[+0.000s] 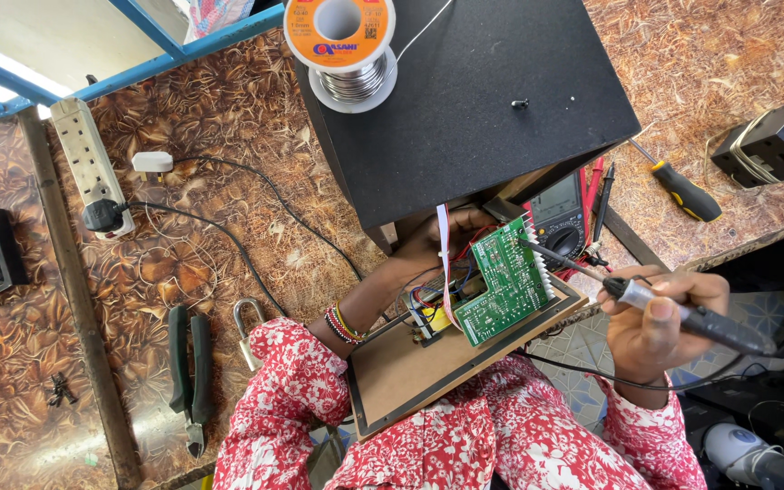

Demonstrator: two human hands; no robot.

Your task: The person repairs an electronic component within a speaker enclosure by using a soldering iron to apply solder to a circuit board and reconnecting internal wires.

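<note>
Over a brown board (401,367), the left hand (433,240) grasps the green circuit board (501,277) while the right hand (660,318) grips a soldering iron (628,292), tip touching it.

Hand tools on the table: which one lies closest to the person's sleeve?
The green-handled pliers, lying beside the left sleeve. The yellow-and-black screwdriver lies far off, beyond the right hand holding the soldering iron.

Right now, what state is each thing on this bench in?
Circuit board: tilted up, held by left hand.
Soldering iron: held in right hand, tip on the board.
Power strip: one black plug in.
White plug: lying unplugged.
Padlock: shackle closed.
Pliers: lying flat.
</note>
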